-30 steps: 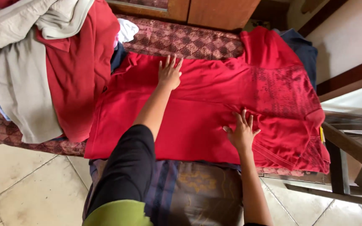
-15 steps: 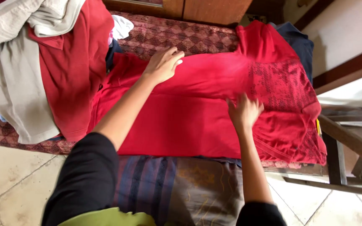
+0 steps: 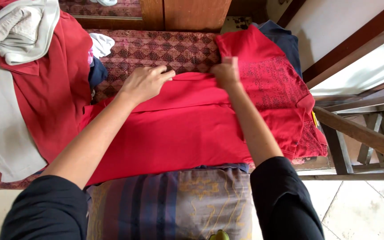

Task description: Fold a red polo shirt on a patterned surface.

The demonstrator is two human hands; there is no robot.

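A low bench or cot [image 3: 165,46] carries everything here, its top covered in a maroon diamond-patterned fabric. Spread flat across the middle lies the red shirt [image 3: 178,129], reaching the near edge. To its right lies another red garment [image 3: 281,84] with a darker printed pattern, over a navy piece [image 3: 285,42]. On the left end sits a heap of clothes [image 3: 27,80] (red and beige, a scrap of white behind it)
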